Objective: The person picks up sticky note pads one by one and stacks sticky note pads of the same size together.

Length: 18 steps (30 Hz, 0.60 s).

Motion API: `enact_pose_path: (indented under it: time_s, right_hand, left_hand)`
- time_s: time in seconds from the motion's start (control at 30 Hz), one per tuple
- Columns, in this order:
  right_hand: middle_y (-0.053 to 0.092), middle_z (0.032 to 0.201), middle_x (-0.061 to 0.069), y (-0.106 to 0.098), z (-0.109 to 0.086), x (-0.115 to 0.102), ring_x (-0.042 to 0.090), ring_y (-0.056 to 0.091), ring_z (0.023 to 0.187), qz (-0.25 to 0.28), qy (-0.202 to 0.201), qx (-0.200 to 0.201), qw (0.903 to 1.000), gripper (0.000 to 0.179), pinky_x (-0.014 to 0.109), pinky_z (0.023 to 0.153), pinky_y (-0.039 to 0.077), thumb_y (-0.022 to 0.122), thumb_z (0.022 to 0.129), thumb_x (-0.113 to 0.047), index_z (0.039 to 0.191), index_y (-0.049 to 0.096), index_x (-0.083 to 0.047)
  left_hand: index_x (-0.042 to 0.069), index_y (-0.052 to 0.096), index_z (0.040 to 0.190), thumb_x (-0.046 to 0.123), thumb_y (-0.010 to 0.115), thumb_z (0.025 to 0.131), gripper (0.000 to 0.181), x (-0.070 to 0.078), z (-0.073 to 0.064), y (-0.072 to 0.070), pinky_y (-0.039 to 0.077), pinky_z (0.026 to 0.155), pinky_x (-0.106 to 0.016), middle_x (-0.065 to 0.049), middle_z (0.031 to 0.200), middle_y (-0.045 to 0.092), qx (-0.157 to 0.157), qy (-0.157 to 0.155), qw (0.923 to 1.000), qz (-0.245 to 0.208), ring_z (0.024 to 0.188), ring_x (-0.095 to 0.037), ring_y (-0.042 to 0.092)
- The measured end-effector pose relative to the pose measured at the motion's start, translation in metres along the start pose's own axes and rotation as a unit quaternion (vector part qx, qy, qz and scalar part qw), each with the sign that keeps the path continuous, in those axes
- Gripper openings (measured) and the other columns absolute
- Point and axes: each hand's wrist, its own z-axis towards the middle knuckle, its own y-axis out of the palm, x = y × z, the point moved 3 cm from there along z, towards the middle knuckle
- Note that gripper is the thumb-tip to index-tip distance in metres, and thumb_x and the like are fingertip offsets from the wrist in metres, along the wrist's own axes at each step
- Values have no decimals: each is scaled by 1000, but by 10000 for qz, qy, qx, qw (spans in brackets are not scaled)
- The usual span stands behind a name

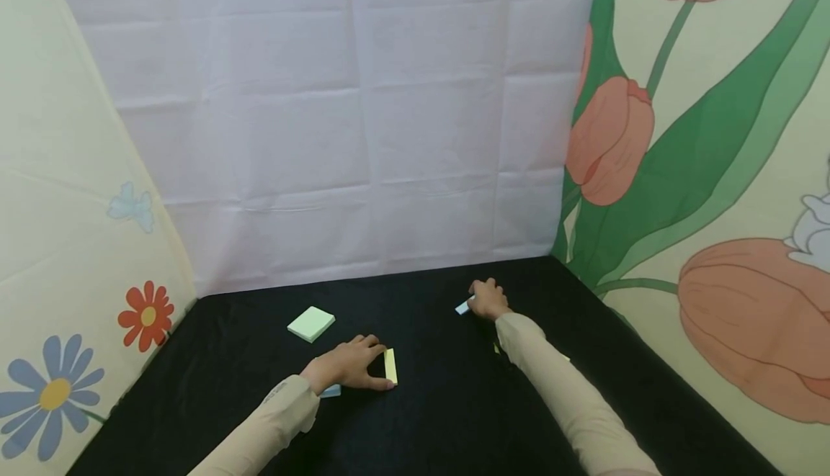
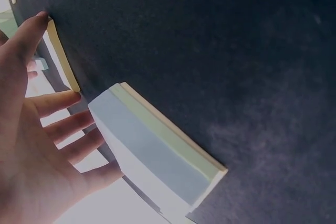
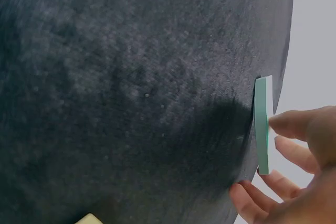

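My left hand (image 1: 353, 364) spans a yellow sticky note pad (image 1: 390, 366) on the black table, thumb at one end and index finger at the other. In the left wrist view this pad (image 2: 65, 59) stands between those two fingertips, while the other fingers are spread. Beneath the left wrist lies a sticky note stack (image 2: 157, 145) with a blue face and green and pale layers. Farther off to the right, my right hand (image 1: 489, 299) holds a light blue sticky note pad (image 1: 463, 307). The right wrist view shows thumb and fingers against that pad (image 3: 262, 124).
A pale green sticky note pad (image 1: 311, 323) lies at the back left of the black table (image 1: 415, 433). Small yellow bits (image 1: 496, 348) show beside the right sleeve, mostly hidden by it. A white cloth (image 1: 363, 116) hangs behind the table; patterned walls flank it.
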Motion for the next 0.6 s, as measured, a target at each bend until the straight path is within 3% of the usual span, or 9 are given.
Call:
enact_pose_path:
  time_s: [0.23,0.4,0.6]
  right_hand:
    - [44,124,29,-1,0,1,43,56,94,207,13,38,9998,29,54,80,45,55,91,-4,119,60,1]
    - [41,129,28,-2,-1,0,44,53,95,584,145,89,9981,30,54,79,44,52,91,0,120,60,0]
    - [42,127,33,-4,1,-2,45,52,96,744,-78,286,9968,31,54,83,43,50,87,9,115,62,5]
  left_hand:
    - [9,50,143,66,61,87,80,-4,-1,0,43,97,-49,-10,140,49,-35,-20,9999,-153,124,-28,48]
    - [9,51,142,65,62,87,80,-5,-1,0,44,97,-48,-9,139,50,-49,-34,9997,-229,123,-27,49]
    - [9,52,141,64,64,86,78,-4,-1,-1,44,97,-47,-9,138,50,-25,-33,9998,-201,122,-26,49]
